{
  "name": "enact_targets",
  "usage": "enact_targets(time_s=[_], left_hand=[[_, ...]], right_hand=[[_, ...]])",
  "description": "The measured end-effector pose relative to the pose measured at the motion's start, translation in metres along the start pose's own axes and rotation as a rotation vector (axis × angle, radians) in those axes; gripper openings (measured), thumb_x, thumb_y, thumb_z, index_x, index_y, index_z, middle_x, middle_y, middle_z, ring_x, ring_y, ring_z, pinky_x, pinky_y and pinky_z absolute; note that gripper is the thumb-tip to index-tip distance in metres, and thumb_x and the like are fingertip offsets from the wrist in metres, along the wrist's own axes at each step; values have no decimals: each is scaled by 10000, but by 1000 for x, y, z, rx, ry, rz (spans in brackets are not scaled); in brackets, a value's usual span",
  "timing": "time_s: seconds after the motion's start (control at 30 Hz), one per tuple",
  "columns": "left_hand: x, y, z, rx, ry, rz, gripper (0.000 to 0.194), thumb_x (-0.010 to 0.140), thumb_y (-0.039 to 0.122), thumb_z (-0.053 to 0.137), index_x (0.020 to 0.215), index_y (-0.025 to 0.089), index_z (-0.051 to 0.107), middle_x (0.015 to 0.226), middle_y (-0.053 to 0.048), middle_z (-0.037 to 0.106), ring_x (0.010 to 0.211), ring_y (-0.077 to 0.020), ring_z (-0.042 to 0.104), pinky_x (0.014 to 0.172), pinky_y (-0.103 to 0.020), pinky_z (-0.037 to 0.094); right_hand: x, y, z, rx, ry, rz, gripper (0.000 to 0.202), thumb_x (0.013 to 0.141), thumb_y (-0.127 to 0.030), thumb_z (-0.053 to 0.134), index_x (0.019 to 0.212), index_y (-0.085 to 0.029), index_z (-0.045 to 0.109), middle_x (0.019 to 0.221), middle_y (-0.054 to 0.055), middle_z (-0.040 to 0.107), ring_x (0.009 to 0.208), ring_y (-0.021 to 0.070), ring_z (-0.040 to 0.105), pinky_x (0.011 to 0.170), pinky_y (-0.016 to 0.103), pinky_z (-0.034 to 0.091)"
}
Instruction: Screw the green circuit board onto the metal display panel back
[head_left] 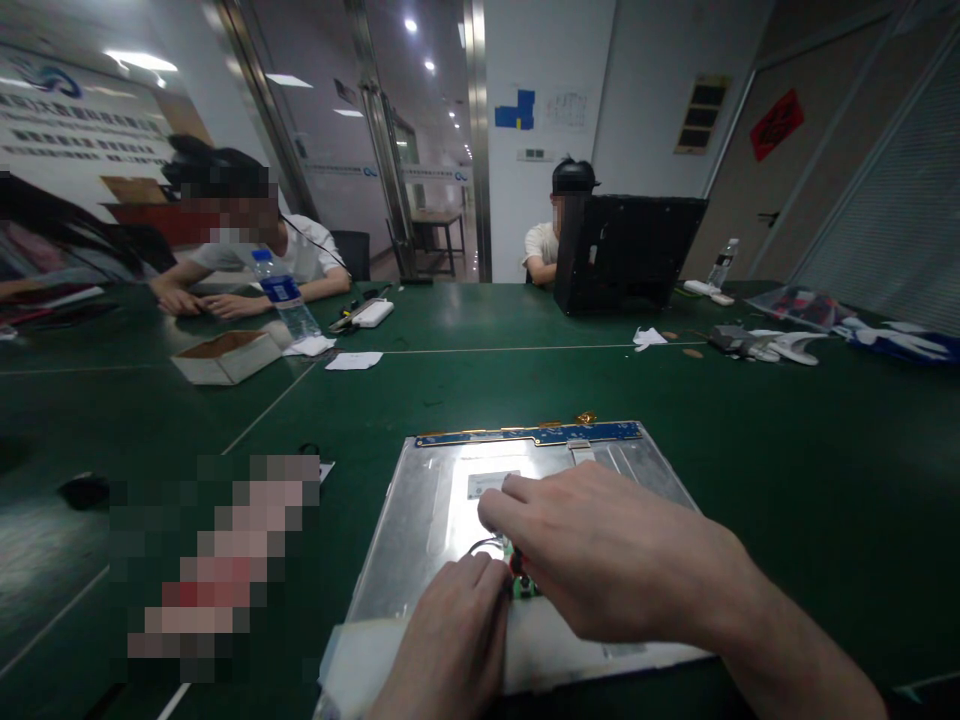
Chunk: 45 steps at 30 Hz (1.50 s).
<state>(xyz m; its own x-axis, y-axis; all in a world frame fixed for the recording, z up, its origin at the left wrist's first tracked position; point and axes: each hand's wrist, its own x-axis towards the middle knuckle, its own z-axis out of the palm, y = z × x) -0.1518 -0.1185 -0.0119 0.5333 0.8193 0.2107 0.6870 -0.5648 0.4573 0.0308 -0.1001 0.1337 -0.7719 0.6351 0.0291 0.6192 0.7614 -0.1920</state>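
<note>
A flat silvery panel, like the back of a display, lies on the table in front of me. A narrow blue circuit strip runs along its far edge. My right hand is closed over the panel's middle, fingers curled; a small red and dark bit shows beneath them, but what they grip is mostly hidden. Against it, my left hand has its fingers pressed together beside a small green circuit board, mostly covered by both hands. A thin dark wire loops out near the left fingertips.
On the green table are an open white box, a water bottle and paper scraps. A black monitor-like case stands at the far side. White gloves lie at right. Two people sit across; another is far left.
</note>
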Motion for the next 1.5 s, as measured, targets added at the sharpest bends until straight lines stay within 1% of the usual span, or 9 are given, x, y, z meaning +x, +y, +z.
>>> enact_targets(time_s=[0.23, 0.4, 0.5, 0.6, 0.83, 0.97, 1.07, 1.37, 1.5], left_hand=[[-1, -1, 2, 24, 2, 21, 214, 859, 111, 392, 895, 193, 585, 871, -95, 643, 782, -226, 622, 708, -337, 512], [-1, -1, 1, 9, 16, 27, 203, 851, 118, 403, 903, 192, 585, 869, -92, 643, 793, -224, 622, 716, -327, 509], [0, 1, -1, 1, 6, 7, 184, 846, 117, 417, 880, 197, 579, 863, -83, 643, 795, -219, 623, 729, -319, 508], [0, 1, -1, 10, -6, 2, 182, 847, 117, 415, 881, 197, 576, 866, -83, 645, 793, -223, 625, 719, -323, 508], [-1, -2, 5, 22, 2, 11, 218, 841, 109, 388, 879, 188, 587, 877, -96, 654, 798, -236, 625, 725, -362, 513], [0, 0, 2, -24, 13, -8, 206, 843, 130, 400, 864, 193, 595, 865, -92, 652, 796, -225, 619, 732, -339, 516], [1, 2, 0, -37, 9, -19, 201, 852, 143, 400, 868, 194, 594, 861, -89, 649, 800, -223, 617, 731, -332, 514], [0, 0, 1, -6, 28, 22, 176, 856, 126, 426, 876, 202, 584, 853, -78, 640, 789, -220, 629, 728, -327, 514], [0, 0, 0, 1, 24, 23, 183, 866, 136, 413, 865, 193, 586, 850, -84, 643, 776, -216, 626, 706, -320, 516]], right_hand=[[4, 1, 2, -25, 51, 53, 119, 889, -219, 501, 994, -181, 545, 764, 11, 630, 586, 138, 523, 476, 289, 264], [3, 0, 2, -14, 10, 8, 206, 832, -238, 565, 1027, -186, 529, 867, 39, 633, 670, 158, 550, 491, 284, 296], [2, 0, 2, -4, 19, -18, 217, 793, -185, 571, 1000, -179, 507, 864, 37, 619, 640, 141, 510, 482, 272, 296], [2, 1, 3, -3, 44, -23, 206, 805, -146, 533, 1004, -178, 493, 814, 18, 612, 581, 126, 468, 460, 266, 274], [6, -1, 1, -18, 37, 49, 180, 882, -218, 495, 1055, -175, 518, 765, 20, 630, 581, 139, 519, 469, 281, 267], [4, -1, 0, -6, 11, 16, 221, 829, -238, 561, 1040, -182, 522, 835, 37, 629, 638, 151, 530, 483, 280, 278], [2, 0, 1, -4, 7, -21, 227, 795, -205, 575, 1011, -179, 509, 859, 40, 616, 648, 147, 505, 479, 273, 276], [4, 1, 2, -20, 61, 21, 121, 876, -206, 499, 994, -180, 512, 751, 6, 614, 566, 128, 484, 470, 282, 248], [4, 1, 3, -31, 60, -16, 172, 857, -246, 530, 1018, -189, 512, 795, 13, 626, 608, 147, 511, 471, 282, 268]])
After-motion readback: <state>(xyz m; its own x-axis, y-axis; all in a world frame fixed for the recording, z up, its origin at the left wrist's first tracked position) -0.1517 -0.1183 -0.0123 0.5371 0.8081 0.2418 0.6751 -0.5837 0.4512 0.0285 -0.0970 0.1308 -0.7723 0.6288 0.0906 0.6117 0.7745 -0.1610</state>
